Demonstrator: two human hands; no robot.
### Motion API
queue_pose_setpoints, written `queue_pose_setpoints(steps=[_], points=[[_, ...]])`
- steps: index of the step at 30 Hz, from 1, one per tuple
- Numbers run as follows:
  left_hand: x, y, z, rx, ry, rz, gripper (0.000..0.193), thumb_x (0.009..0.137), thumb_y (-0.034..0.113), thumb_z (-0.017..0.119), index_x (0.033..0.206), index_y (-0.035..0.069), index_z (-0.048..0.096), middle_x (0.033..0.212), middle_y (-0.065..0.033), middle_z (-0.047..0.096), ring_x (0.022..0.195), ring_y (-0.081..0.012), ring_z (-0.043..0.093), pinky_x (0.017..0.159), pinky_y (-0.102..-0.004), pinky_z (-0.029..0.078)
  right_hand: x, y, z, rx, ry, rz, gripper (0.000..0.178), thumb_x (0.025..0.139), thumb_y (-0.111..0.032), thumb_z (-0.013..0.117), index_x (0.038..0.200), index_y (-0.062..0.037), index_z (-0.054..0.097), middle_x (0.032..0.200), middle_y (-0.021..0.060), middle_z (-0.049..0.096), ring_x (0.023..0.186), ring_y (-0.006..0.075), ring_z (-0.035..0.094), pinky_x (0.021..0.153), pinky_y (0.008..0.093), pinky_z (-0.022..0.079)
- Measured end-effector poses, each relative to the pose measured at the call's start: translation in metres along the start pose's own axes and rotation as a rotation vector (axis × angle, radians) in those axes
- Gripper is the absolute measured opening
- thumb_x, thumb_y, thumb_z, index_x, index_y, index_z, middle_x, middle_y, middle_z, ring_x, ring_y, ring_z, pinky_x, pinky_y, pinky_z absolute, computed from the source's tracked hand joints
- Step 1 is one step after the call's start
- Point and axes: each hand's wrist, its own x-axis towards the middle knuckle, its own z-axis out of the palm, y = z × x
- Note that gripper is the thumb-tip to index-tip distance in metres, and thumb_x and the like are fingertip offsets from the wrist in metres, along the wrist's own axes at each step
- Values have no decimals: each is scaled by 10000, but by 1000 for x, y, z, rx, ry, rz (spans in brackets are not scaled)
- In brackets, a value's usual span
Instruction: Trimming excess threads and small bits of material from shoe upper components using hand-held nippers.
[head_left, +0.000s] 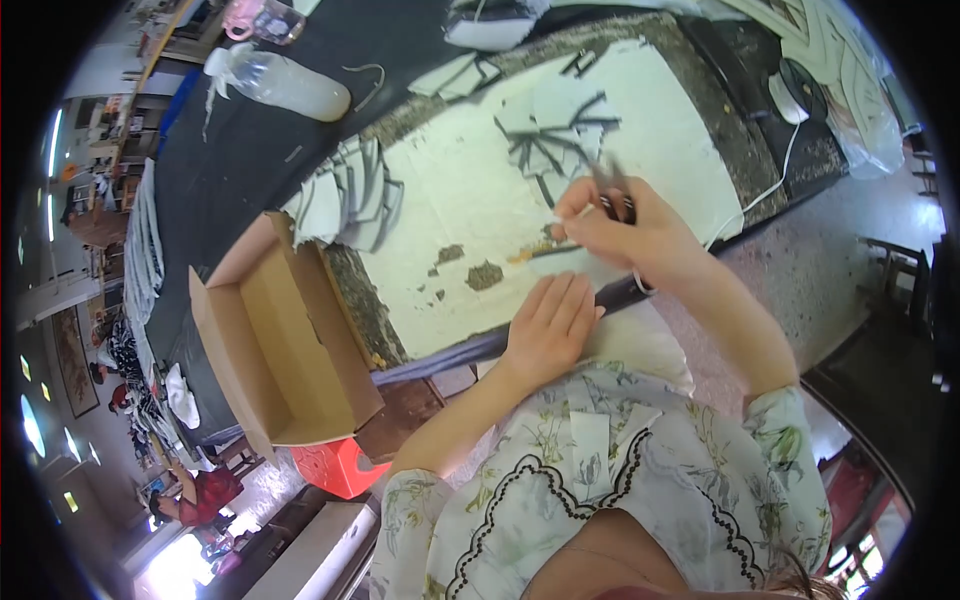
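My right hand (640, 230) is closed around a small pair of dark-handled scissors (618, 205), the blades pointing away and smeared by motion. Its thumb and forefinger come together over the pale board (420, 290); whether something thin is between them I cannot tell. My left hand (552, 318) rests on the near edge, fingers stretched out and nothing in it. Between the hands lies a thin dark strip (550, 250). Beyond them, narrow dark-grey strips (545, 140) lie in a loose heap. White pieces with dark edging (350, 195) overlap in a fanned pile to the left.
An open cardboard box (285, 340) stands left of the board, above a red plastic stool (338, 467). A bottle of whitish liquid (290, 85) lies at the far left. A white cable (765, 195) crosses the right side near a small round fan-like device (797, 92).
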Motion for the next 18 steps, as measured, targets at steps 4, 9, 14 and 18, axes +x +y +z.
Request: queue_pose_setpoints(steps=[4,9,14,18], points=[[-7,-3,-8,-86,139,-125,331,754,95,743,1065,6,673,1132,-118,651,1036,-293,615,881,-420,504,7,36,-31,-339,107,92,154,856,-196,708,887,-57,650,683,-67,543,586,10,405,518,200,305],[-26,-7,0,6,69,-218,351,759,78,730,1100,21,673,1160,-95,652,1025,-265,605,906,-409,463,20,37,-20,-580,41,93,142,836,-169,686,804,-36,650,689,-48,570,631,40,475,580,228,378],[-32,-4,3,-25,98,-235,358,758,69,729,1109,27,673,1166,-86,652,1025,-262,607,904,-407,462,38,44,4,-706,-116,89,151,784,-152,661,772,-4,634,642,5,567,621,89,494,588,268,401],[-32,-4,1,-53,96,-260,357,753,57,728,1105,29,676,1167,-83,654,1022,-266,606,898,-405,462,40,48,0,-883,-74,39,162,761,-149,637,759,11,611,620,82,557,585,151,499,576,319,413]])
